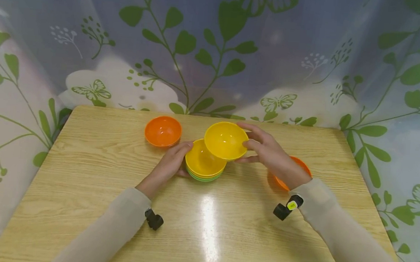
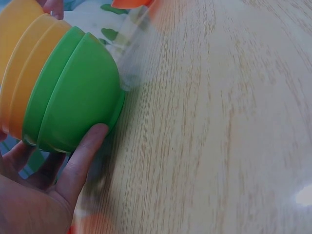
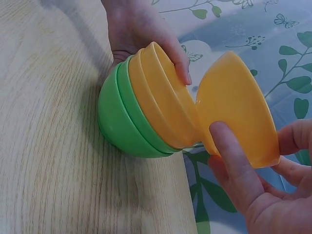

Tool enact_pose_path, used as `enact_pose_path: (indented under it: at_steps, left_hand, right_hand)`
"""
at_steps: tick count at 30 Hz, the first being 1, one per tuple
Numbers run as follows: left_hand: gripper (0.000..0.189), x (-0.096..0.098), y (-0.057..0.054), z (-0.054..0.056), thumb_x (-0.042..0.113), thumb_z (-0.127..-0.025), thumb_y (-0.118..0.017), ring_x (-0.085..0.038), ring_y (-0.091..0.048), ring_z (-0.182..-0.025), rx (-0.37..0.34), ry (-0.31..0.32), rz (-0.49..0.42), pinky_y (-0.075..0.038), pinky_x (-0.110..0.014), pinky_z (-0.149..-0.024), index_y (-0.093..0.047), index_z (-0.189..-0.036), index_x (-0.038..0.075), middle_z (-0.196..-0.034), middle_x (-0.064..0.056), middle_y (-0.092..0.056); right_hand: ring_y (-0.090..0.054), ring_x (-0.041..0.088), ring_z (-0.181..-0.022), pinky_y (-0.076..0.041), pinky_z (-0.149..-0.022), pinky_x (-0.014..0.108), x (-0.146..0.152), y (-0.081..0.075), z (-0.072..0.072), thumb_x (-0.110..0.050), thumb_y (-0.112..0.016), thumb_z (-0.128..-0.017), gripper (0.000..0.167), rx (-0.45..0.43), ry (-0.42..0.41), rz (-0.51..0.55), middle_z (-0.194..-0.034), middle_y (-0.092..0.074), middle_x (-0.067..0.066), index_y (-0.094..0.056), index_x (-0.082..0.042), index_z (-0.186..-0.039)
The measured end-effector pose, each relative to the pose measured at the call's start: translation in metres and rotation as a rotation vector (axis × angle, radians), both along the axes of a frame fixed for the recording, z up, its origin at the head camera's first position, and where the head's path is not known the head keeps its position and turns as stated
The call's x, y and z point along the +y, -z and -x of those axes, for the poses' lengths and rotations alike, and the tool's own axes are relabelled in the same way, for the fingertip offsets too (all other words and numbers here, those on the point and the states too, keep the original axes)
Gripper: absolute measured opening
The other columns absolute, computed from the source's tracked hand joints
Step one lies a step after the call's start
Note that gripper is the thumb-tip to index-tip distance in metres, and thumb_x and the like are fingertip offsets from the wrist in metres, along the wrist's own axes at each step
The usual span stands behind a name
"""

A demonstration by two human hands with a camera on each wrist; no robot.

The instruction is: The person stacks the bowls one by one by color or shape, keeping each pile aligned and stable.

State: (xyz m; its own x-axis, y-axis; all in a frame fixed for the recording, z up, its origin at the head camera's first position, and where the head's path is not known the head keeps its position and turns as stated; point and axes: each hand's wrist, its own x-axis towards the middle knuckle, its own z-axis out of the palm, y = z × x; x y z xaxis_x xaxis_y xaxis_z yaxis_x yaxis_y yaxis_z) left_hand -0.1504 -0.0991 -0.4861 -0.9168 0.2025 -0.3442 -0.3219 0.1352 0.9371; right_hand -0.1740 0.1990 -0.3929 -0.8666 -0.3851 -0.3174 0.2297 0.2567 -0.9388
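Observation:
A nested stack of bowls stands on the table, two green bowls below and two yellow ones above. My left hand grips the stack from its left side, the thumb at the top rim and the fingers along the outer wall. Up at the stack's right, my right hand holds another yellow bowl by its right side, thumb at the rim and fingers beneath. This bowl is raised and tilted, and it overlaps the top of the stack in the head view.
An orange bowl sits upright at the back left, close to my left hand. Another orange bowl lies to the right, partly hidden under my right wrist. The wooden table ends at a leaf-patterned curtain behind.

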Motion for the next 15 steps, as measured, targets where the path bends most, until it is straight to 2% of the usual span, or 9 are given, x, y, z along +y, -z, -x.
enact_pose_path:
  at_steps: [8,15]
  left_hand:
    - [0.058,-0.0004,-0.0005,-0.0010,0.049,-0.116,-0.042,-0.034,-0.064,-0.130,0.018,0.004,0.014,-0.071,-0.044,-0.082,-0.051,-0.163,0.015,-0.164,-0.010,-0.053]
    - [0.060,-0.0004,-0.0002,-0.0006,0.050,-0.116,-0.043,-0.036,-0.061,-0.134,0.008,0.009,0.009,-0.071,-0.044,-0.083,-0.048,-0.165,0.016,-0.166,-0.010,-0.050]
  right_hand:
    - [-0.062,0.040,-0.135,-0.069,-0.096,0.049,-0.0020,0.0002,-0.0007,-0.014,-0.051,-0.113,0.062,0.006,-0.028,0.008,-0.169,-0.041,0.015,-0.034,-0.025,-0.172]
    - [-0.062,0.040,-0.135,-0.064,-0.103,0.060,-0.0041,0.0010,0.0003,-0.015,-0.052,-0.114,0.061,0.000,-0.032,0.014,-0.168,-0.042,0.015,-0.035,-0.026,-0.171]
